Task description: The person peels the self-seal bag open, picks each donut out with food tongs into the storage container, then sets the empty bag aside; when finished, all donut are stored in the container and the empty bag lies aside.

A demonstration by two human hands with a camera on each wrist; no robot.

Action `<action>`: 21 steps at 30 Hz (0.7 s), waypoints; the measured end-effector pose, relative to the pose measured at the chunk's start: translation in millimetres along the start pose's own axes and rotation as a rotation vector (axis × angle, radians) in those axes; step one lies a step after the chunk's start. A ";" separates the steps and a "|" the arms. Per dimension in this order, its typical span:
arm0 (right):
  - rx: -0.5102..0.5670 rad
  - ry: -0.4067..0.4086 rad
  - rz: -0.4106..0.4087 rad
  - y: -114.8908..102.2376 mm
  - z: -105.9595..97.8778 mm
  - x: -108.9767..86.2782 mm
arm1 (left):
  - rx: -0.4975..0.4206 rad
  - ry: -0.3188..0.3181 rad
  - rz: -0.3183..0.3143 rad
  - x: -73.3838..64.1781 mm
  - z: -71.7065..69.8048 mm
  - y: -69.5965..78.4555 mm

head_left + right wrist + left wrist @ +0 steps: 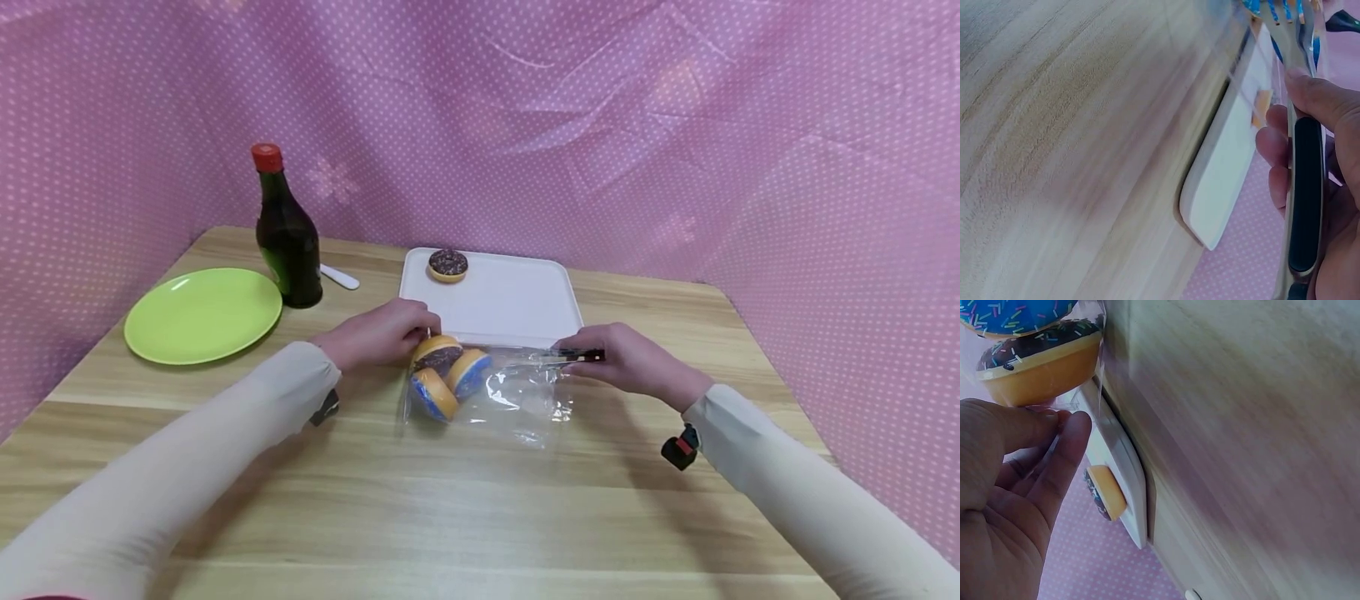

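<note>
Plastic film, clear and shiny: from my station I see the bag [521, 417] stretched left to right between both hands, on the near side of the white tray [510, 300]. Three donuts [441, 393] bunch at its left end, beside the left hand [384, 333], whose thumb and fingers pinch it there. The right hand [633, 358] wraps a pronged utensil [591, 355].

There were four doughnuts [447, 265], three in one clear bag [517, 404] and one on one tray [510, 296], plus one plate [202, 317], one bottle [288, 242], one white handle [341, 277] and, partly hidden, what seemed one pair of tongs [1307, 194].
</note>
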State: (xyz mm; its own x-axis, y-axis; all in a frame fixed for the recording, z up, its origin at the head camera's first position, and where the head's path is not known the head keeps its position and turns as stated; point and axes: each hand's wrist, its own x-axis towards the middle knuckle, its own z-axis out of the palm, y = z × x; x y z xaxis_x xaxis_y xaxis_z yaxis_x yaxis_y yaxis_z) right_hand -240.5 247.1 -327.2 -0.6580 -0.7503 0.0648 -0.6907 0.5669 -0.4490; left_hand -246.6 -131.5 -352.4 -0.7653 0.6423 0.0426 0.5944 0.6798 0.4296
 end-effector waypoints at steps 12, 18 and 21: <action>0.042 -0.036 0.029 -0.5 -1.2 -1.0 | 0.007 -0.003 -0.019 -0.3 -0.8 2.2; 0.028 -0.048 0.044 -0.2 5.0 2.9 | 0.030 -0.005 -0.002 0.8 0.1 1.5; 0.047 -0.051 0.048 -0.3 6.8 5.0 | 0.038 -0.004 -0.002 1.4 0.0 1.1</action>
State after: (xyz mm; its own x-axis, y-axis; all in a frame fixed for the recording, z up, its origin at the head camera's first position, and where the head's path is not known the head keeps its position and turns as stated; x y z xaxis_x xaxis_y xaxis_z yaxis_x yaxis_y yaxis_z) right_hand -241.6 240.9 -332.8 -0.6733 -0.7394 -0.0030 -0.6429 0.5874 -0.4915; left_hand -247.1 -129.8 -351.8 -0.7654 0.6424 0.0377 0.6019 0.6940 0.3950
